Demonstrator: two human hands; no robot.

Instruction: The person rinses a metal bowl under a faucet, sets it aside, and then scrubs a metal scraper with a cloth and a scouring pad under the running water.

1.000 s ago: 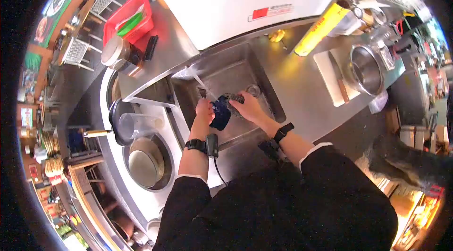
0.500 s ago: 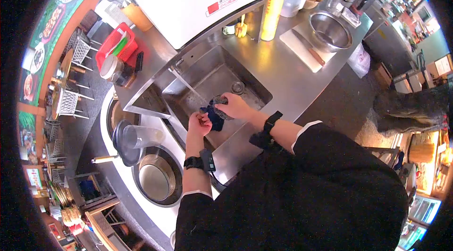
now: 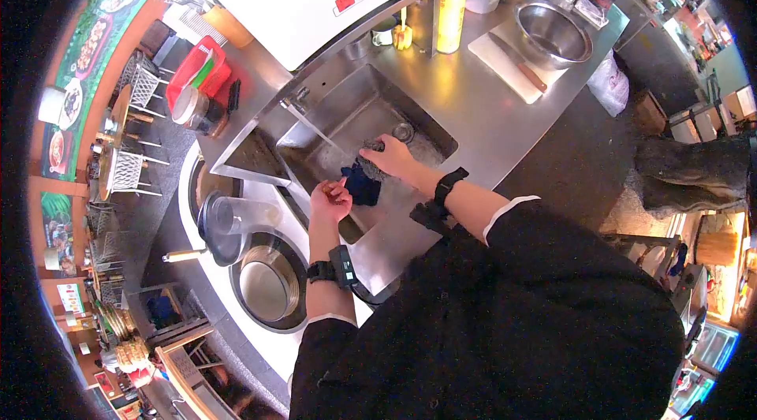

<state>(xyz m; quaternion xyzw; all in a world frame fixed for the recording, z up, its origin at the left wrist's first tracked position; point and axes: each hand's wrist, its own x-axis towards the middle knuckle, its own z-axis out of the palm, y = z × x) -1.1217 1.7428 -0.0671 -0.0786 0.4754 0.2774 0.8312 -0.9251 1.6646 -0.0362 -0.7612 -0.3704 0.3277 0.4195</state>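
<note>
My right hand (image 3: 388, 158) is closed on a grey, mesh-like scrubber (image 3: 371, 166) over the sink (image 3: 331, 116). Just below the scrubber, a dark blue cloth (image 3: 361, 188) is bunched up, touching or nearly touching it. My left hand (image 3: 331, 201) is at the cloth's left edge, palm partly up and fingers curled in; whether it pinches any of the cloth is hidden. From the faucet (image 3: 295, 98) a thin stream of water runs down toward the scrubber. The drain (image 3: 403, 132) shows beyond my right hand.
Right of the sink, a knife (image 3: 520, 67) lies on a white cutting board (image 3: 505, 77) beside a steel bowl (image 3: 554, 35). A yellow roll (image 3: 453, 2) stands behind. On the left are a red basket (image 3: 189, 73), a jar (image 3: 193, 111) and round pots (image 3: 270, 286).
My right hand and the scrubber have shifted slightly up, away from my left hand. More of the blue cloth shows between them. The whole view has tilted a little.
</note>
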